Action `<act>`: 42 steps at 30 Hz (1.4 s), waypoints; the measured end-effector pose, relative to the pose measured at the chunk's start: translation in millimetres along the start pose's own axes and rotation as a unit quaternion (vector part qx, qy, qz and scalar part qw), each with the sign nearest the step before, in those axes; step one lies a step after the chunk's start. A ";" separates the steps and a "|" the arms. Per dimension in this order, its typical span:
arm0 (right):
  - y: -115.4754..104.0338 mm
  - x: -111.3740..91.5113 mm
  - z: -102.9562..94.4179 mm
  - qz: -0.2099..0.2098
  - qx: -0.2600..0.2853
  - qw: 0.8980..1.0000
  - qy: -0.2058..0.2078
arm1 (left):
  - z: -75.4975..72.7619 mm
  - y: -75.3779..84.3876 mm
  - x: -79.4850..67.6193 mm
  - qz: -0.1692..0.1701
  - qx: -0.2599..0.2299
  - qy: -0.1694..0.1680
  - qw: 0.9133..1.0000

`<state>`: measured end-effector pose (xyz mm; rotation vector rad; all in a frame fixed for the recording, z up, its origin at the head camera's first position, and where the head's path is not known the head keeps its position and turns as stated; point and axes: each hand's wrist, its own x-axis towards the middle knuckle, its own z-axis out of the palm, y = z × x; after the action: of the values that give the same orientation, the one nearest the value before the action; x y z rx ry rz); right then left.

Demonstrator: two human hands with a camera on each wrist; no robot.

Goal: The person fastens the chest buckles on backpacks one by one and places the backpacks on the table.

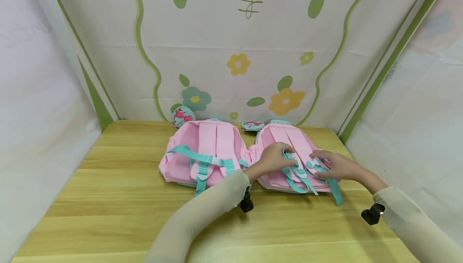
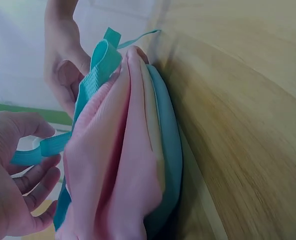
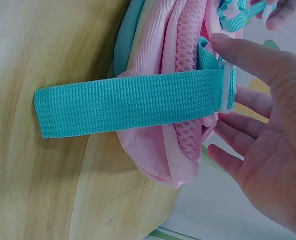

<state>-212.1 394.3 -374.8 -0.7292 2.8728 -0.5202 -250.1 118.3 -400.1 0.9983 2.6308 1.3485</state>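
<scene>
Two pink backpacks lie side by side on the wooden table, with their shoulder straps facing up. Over the right backpack (image 1: 267, 144), my left hand (image 1: 275, 156) holds a teal strap (image 2: 55, 145) between thumb and fingers. My right hand (image 1: 336, 166) is at that backpack's right side, thumb and fingers around a teal strap with a pale buckle (image 1: 314, 163). In the right wrist view, a wide teal strap end (image 3: 128, 105) hangs from a pale adjuster (image 3: 227, 87) beside the fingers. On the left backpack (image 1: 181, 170), a teal chest strap (image 1: 195, 154) runs across the shoulder straps.
Round teal pouches with red pictures, one upright (image 1: 183, 115) and one lying flatter (image 1: 253, 125), sit behind the backpacks. A flower-printed cloth (image 1: 213, 34) rises at the table's back edge, with cloth walls on both sides. Bare wood of the table (image 1: 108, 215) extends in front.
</scene>
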 end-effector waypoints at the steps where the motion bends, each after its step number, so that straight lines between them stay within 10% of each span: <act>1: -0.1 0.1 0.1 -0.003 -0.004 1.000 0.004 | -1.4 -1.8 -0.8 -0.002 0.000 -0.005 1.000; 18: -5.2 4.9 -3.2 -0.029 -0.037 0.999 0.016 | -5.0 -26.5 -9.6 -0.013 0.002 -0.051 0.999; 42: -10.7 12.4 1.3 -0.006 0.010 1.000 0.029 | -5.3 -37.7 -15.6 0.019 -0.077 -0.022 0.997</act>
<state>-218.0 379.2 -372.6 -0.7402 2.9131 -0.5798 -259.2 90.0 -428.5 1.0504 2.4457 1.4921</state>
